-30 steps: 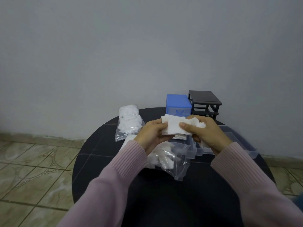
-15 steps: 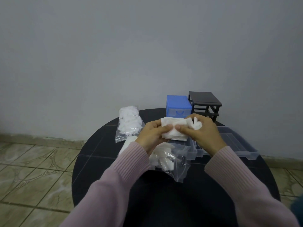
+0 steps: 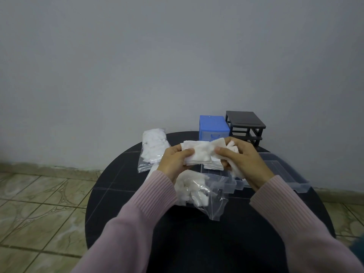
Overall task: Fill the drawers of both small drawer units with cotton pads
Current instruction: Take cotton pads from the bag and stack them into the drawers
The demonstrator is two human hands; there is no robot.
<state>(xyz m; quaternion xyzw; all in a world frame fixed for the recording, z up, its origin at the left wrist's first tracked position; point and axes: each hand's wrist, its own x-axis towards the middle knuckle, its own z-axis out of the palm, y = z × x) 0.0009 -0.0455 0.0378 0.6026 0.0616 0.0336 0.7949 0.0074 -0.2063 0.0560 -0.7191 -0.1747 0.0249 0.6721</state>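
One round black table [image 3: 122, 186] carried everything. Black drawer unit [image 3: 245, 125] at 1 o'clock, blue drawer unit [image 3: 213, 127] beside it. Clear drawers [image 3: 283, 174] partly hidden behind hands. Left hand [image 3: 174, 161] and right hand [image 3: 244, 160] both gripped cotton pads [image 3: 201, 154].

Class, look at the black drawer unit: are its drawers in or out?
Out. The black drawer unit shows bare open slots; clear drawers lie on the table.

white cotton pads [image 3: 199, 155] held above table, blue unit [image 3: 213, 128], black frame [image 3: 246, 125] seemingly drawerless
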